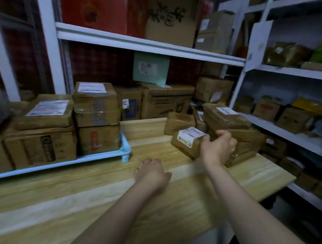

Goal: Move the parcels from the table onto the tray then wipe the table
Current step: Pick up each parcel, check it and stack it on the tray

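Curling around the near corner of a small labelled parcel (189, 142), the right hand (219, 146) wants a firmer wrap before lifting it clear of the stacked parcels (229, 118) behind toward the blue tray (126, 148) leftward, while the left hand (151, 171) rests loosely curled, empty, on the table (85, 191).

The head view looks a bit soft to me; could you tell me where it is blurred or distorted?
Head view: dim and soft overall; the right hand on the small parcel and the left hand are slightly smeared; wide-angle bending bows the shelf rails; the table grain stays readable.
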The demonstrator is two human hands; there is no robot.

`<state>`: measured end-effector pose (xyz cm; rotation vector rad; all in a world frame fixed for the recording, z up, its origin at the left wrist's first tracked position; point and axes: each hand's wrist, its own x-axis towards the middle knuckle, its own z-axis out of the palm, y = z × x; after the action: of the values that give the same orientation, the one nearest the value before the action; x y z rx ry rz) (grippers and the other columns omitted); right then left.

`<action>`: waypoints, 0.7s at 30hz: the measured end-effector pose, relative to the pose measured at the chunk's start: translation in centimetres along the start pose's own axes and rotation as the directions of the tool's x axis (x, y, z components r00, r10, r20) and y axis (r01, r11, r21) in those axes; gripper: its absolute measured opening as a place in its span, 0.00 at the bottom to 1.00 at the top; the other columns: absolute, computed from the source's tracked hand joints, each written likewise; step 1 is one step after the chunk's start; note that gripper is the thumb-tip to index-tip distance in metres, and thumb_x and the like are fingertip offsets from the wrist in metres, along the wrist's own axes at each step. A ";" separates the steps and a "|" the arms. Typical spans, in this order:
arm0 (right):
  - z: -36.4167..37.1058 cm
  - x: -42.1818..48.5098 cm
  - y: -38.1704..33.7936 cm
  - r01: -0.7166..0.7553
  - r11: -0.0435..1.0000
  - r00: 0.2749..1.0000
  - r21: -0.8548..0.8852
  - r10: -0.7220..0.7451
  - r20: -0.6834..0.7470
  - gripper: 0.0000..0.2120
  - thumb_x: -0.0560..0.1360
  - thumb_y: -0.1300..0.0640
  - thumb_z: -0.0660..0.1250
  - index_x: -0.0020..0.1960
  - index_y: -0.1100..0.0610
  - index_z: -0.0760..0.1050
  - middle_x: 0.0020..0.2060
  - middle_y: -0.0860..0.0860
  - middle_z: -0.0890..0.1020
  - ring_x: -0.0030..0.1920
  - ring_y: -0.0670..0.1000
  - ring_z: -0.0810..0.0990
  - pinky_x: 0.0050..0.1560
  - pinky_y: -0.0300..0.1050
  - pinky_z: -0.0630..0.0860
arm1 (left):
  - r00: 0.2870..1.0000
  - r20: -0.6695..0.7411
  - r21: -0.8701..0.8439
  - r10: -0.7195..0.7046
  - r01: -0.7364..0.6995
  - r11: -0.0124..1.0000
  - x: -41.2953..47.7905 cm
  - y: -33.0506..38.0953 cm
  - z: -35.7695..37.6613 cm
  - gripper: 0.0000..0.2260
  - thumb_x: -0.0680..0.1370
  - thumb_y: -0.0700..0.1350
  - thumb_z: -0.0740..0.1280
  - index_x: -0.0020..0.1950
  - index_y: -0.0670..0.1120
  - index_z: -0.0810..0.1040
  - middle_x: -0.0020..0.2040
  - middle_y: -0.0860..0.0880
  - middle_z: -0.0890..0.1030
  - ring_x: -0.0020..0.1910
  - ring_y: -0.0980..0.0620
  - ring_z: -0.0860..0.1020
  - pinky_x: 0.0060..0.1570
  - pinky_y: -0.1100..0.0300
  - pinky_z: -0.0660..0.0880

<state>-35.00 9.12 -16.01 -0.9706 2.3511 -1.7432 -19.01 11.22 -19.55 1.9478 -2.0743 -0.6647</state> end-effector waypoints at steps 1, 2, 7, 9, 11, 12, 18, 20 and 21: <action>-0.8 1.0 0.3 0.011 1.000 0.998 -0.015 -0.012 -0.054 0.18 0.75 0.56 0.71 0.63 0.57 0.71 0.69 0.60 0.67 0.70 0.61 0.65 0.65 0.54 0.68 | 0.999 0.031 0.032 0.011 -0.012 0.999 0.3 0.8 0.5 0.29 0.76 0.61 0.64 0.74 0.50 0.66 0.76 0.46 0.62 0.74 0.44 0.60 0.69 0.49 0.62; -1.6 2.0 0.7 0.033 0.999 0.995 -0.043 -0.037 -0.095 0.20 0.75 0.56 0.72 0.64 0.57 0.71 0.70 0.60 0.66 0.70 0.62 0.64 0.67 0.54 0.66 | 0.997 0.070 0.069 0.016 -0.021 0.997 0.5 1.5 1.1 0.30 0.75 0.62 0.65 0.73 0.50 0.67 0.75 0.45 0.63 0.73 0.43 0.61 0.68 0.48 0.63; -3.4 7.3 1.1 0.086 0.941 0.992 -0.327 -0.110 -0.054 0.28 0.73 0.45 0.73 0.69 0.51 0.69 0.76 0.60 0.57 0.74 0.63 0.58 0.71 0.61 0.61 | 0.987 0.161 0.253 0.000 -0.042 0.967 0.8 2.5 3.0 0.31 0.73 0.61 0.69 0.70 0.46 0.70 0.73 0.40 0.65 0.71 0.41 0.63 0.68 0.45 0.65; -3.1 9.0 1.3 0.107 0.904 0.994 -0.415 -0.100 0.038 0.29 0.72 0.41 0.72 0.69 0.50 0.69 0.78 0.61 0.52 0.77 0.64 0.52 0.73 0.63 0.56 | 0.988 0.152 0.260 0.023 -0.062 0.964 1.0 2.2 3.1 0.30 0.72 0.62 0.69 0.68 0.47 0.71 0.72 0.41 0.66 0.70 0.41 0.64 0.68 0.45 0.66; -2.8 10.3 1.4 0.121 0.883 0.991 -0.454 -0.081 0.106 0.30 0.72 0.38 0.71 0.68 0.50 0.69 0.79 0.62 0.53 0.78 0.64 0.50 0.75 0.63 0.52 | 0.989 0.144 0.256 0.041 -0.077 0.964 1.1 1.8 3.2 0.31 0.71 0.63 0.69 0.68 0.47 0.72 0.73 0.41 0.66 0.71 0.41 0.64 0.69 0.45 0.65; -2.8 10.8 1.4 0.116 0.884 0.990 -0.453 -0.067 0.122 0.30 0.71 0.38 0.71 0.67 0.50 0.69 0.78 0.63 0.56 0.78 0.64 0.51 0.75 0.62 0.52 | 0.989 0.141 0.253 0.047 -0.082 0.964 1.1 1.6 3.3 0.31 0.72 0.63 0.69 0.69 0.47 0.71 0.74 0.41 0.64 0.72 0.41 0.62 0.70 0.45 0.64; -2.7 9.8 1.6 0.148 0.906 0.987 -0.396 -0.163 -0.003 0.27 0.69 0.39 0.73 0.61 0.51 0.70 0.68 0.61 0.70 0.70 0.64 0.63 0.67 0.58 0.62 | 0.990 0.123 0.267 0.069 -0.100 0.958 0.8 1.5 3.2 0.33 0.72 0.62 0.69 0.72 0.48 0.69 0.77 0.41 0.60 0.74 0.41 0.60 0.71 0.46 0.61; -2.9 8.3 1.6 0.250 0.925 0.960 -0.286 -0.275 -0.049 0.27 0.68 0.41 0.74 0.61 0.53 0.71 0.68 0.60 0.70 0.69 0.62 0.64 0.67 0.56 0.63 | 0.990 0.114 0.264 0.078 -0.106 0.959 0.5 1.4 3.1 0.33 0.72 0.63 0.69 0.72 0.49 0.68 0.77 0.42 0.60 0.74 0.42 0.61 0.71 0.47 0.62; -3.0 7.5 1.7 0.296 0.936 0.950 -0.189 -0.309 -0.038 0.27 0.68 0.42 0.75 0.61 0.54 0.72 0.68 0.59 0.70 0.69 0.61 0.64 0.67 0.54 0.64 | 0.991 0.108 0.258 0.085 -0.110 0.960 0.4 1.4 3.1 0.32 0.72 0.63 0.68 0.72 0.49 0.69 0.76 0.43 0.61 0.74 0.43 0.61 0.71 0.47 0.62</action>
<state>-42.93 8.11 -14.10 -1.3902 2.5532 -1.6995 -21.66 11.40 -21.66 1.9636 -2.4093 -0.4907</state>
